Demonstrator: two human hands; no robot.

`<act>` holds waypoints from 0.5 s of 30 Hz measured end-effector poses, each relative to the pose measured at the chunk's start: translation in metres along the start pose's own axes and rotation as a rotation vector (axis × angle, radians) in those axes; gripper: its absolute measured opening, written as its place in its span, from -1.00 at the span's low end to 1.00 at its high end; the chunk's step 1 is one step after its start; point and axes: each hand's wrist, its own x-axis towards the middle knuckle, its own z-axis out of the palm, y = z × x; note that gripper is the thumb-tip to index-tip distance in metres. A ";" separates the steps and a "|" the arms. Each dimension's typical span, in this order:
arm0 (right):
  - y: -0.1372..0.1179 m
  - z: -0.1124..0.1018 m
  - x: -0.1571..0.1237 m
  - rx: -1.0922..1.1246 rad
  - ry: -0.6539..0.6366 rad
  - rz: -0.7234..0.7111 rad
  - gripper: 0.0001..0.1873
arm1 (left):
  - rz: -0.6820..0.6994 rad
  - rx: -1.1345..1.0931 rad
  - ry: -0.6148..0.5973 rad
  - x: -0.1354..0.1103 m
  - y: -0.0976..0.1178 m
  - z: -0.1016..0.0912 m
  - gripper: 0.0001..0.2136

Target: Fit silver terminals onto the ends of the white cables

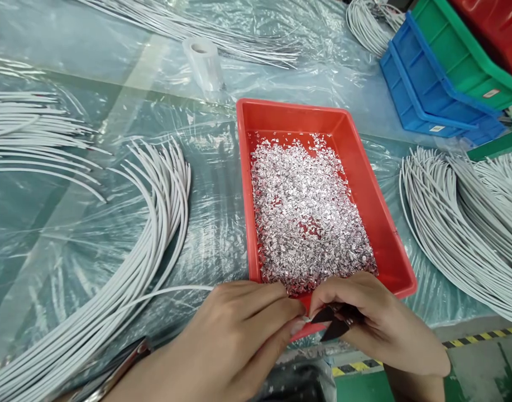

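Observation:
My left hand (234, 335) pinches the end of a thin white cable (172, 290) that runs off to the left over the table. My right hand (377, 324) is closed round a small dark tool (333, 324) with pointed jaws, held right at the cable's tip. Both hands meet over the near rim of a red tray (364, 184). The tray holds a heap of small silvery foil scraps (306, 212).
Bundles of white cables lie curved at the left (155, 223), straight at the far left (29, 128) and piled at the right (460, 223). A clear tape roll (203, 61) stands behind the tray. Stacked blue, green and red bins (444, 89) sit at the back right. Clear plastic sheet covers the table.

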 end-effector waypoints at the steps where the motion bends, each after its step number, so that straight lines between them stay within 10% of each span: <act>1: 0.000 -0.001 0.000 0.001 0.001 -0.014 -0.88 | 0.003 0.008 -0.001 0.000 0.000 0.000 -0.80; 15: 0.005 -0.001 -0.011 -0.194 0.020 -0.094 -0.85 | -0.050 0.010 -0.178 0.000 -0.001 -0.002 -0.83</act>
